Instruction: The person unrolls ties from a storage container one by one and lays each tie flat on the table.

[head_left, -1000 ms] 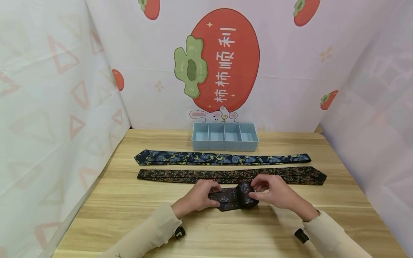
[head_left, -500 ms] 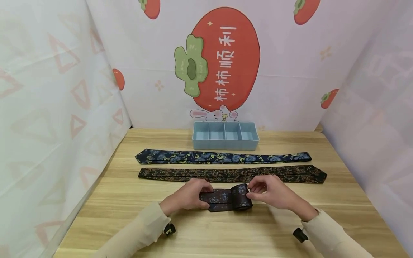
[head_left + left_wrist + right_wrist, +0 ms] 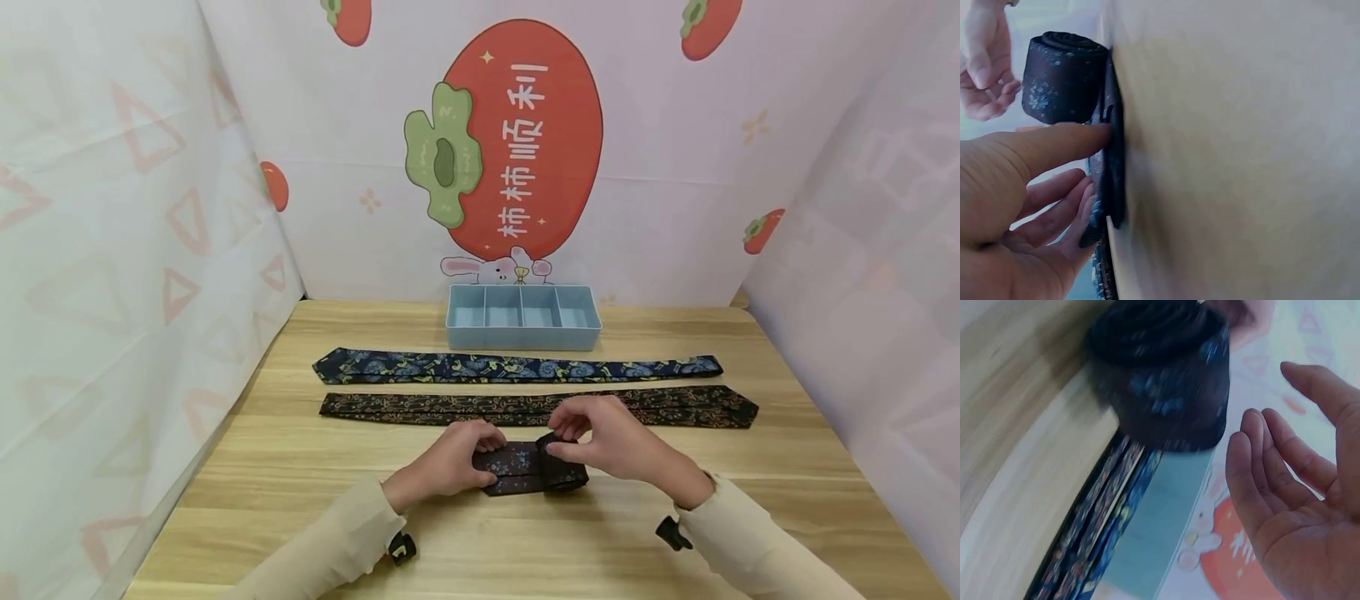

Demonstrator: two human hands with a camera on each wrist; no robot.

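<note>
A dark necktie with small blue flowers lies partly rolled at the table's front; its roll [image 3: 564,472] stands on edge and its flat pointed end [image 3: 513,463] reaches left. My left hand [image 3: 447,463] holds that flat end across its width, thumb at the near edge and fingers at the far edge, as the left wrist view shows. My right hand [image 3: 609,437] is over the right side of the roll, thumb and fingers bent but apart. In the right wrist view a gap separates the right hand [image 3: 1297,481] from the roll [image 3: 1163,394], which is blurred.
Behind the hands a black necktie with an orange-brown pattern [image 3: 450,407] lies stretched out. Beyond it is a navy necktie with yellow and blue figures [image 3: 465,367]. A light-blue divided box [image 3: 523,338] stands at the back, before a printed cloth backdrop [image 3: 660,233].
The roll and both hands have shifted left overall, the left hand coming back slightly right lately. My right hand has moved from the roll's right side to above it.
</note>
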